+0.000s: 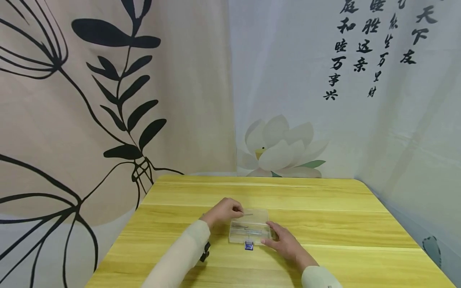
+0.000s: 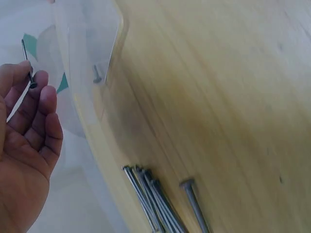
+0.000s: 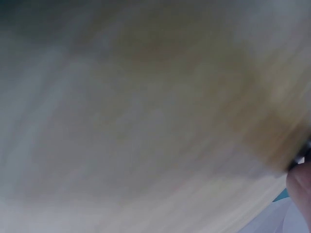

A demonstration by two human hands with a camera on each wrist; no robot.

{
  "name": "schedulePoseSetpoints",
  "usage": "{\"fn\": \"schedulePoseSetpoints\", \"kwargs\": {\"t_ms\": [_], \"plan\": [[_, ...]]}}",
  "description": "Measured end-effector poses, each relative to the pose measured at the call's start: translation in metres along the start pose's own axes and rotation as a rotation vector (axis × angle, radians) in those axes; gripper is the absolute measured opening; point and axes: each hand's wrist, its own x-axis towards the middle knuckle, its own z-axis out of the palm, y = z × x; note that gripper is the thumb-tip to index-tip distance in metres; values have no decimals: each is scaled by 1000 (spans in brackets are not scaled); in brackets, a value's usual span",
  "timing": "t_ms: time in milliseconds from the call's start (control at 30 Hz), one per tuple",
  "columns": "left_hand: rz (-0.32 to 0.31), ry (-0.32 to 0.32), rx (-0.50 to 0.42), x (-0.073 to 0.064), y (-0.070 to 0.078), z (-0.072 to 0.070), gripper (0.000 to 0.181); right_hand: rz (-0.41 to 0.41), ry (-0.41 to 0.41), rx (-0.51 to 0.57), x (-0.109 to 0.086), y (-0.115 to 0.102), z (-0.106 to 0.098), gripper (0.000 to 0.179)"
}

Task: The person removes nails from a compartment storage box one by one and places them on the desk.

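Observation:
My left hand (image 1: pixel 224 212) is above the back left of a clear plastic box (image 1: pixel 235 238). Between thumb and fingertips it pinches a thin metal nail (image 2: pixel 26 58), its flat head pointing down in the left wrist view. The box has its lid (image 1: pixel 260 216) swung back and a blue latch (image 1: pixel 249 245) at the front. Another nail (image 2: pixel 96 74) shows through the clear plastic. My right hand (image 1: pixel 286 241) holds the box by its right end, thumb at the front corner and fingers along the side. In the right wrist view only a finger (image 3: pixel 302 187) shows, at the edge.
Several nails (image 2: pixel 151 199) lie bunched on the wooden table (image 1: pixel 324 224), with a thicker nail (image 2: pixel 195 204) beside them; the left arm hides them in the head view. A printed curtain (image 1: pixel 194 100) hangs behind the table.

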Motion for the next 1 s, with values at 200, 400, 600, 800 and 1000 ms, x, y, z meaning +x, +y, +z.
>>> {"fn": "schedulePoseSetpoints", "kwargs": {"t_ms": [200,400,600,800,1000], "plan": [[-28,10,-6,-4,-2,-9,13,-12,0,-13,0,-1,0,72],[-53,25,-33,-10,-6,-17,14,-11,-6,-27,-2,-3,-1,72],[-79,49,-85,-18,-13,-23,15,-5,-14,-23,-3,-4,-2,72],[-82,69,-99,-26,-24,-31,15,2,-14,-21,-3,-4,-2,71],[-98,93,-141,-34,-34,-37,16,-8,-12,-27,-3,-5,-3,71]]}}
